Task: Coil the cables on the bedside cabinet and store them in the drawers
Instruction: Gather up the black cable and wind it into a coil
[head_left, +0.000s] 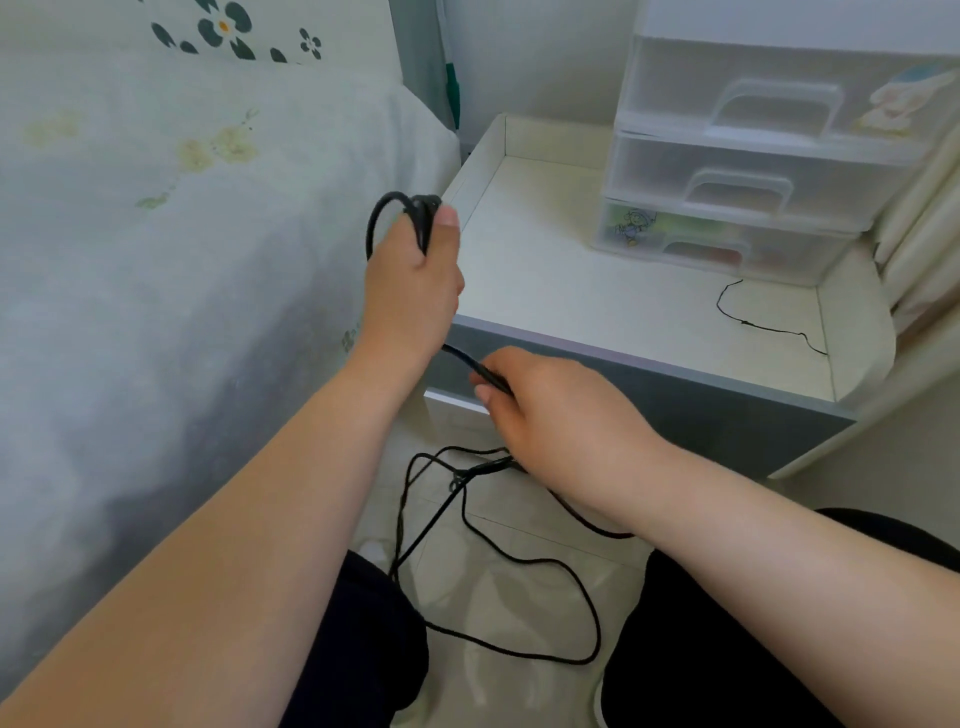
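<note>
The left hand (413, 283) is raised at about 11 o'clock from the frame's centre, its fingers and thumb curled round a small coil of black cable (400, 218) gathered into loops above the fist. From under that fist the cable runs down to the right hand (550, 415), which pinches the strand between thumb and curled fingers just in front of the bedside cabinet (597, 291). The slack trails in loose loops over the tiled floor at 6 o'clock. A second, thin black cable (758, 322) lies on the cabinet top at 3 o'clock, below the translucent plastic drawers (753, 176).
</note>
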